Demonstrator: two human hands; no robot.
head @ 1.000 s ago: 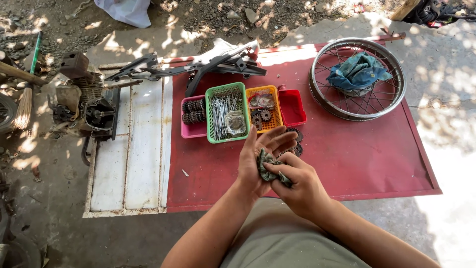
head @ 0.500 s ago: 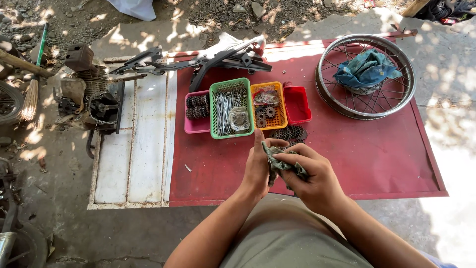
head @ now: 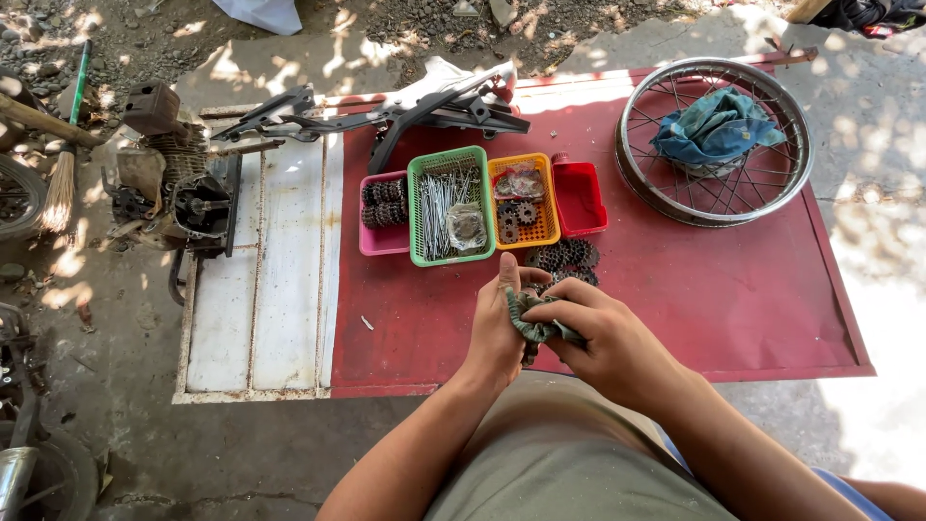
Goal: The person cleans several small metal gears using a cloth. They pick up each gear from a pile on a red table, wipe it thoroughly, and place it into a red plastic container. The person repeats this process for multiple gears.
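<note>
Fingers of the left hand point(head: 502, 323) and right hand point(head: 603, 333) are closing around a crumpled rag point(head: 536, 321) at centre frame. From upper left, an engine point(head: 169, 183), four small baskets point(head: 449, 205), loose sprockets point(head: 562, 258) and a wheel rim point(head: 714, 140) are lying around, none blocking.

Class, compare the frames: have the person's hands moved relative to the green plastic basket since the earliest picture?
No clear move: both hands hold the grey-green rag just below the green plastic basket, as before.
</note>
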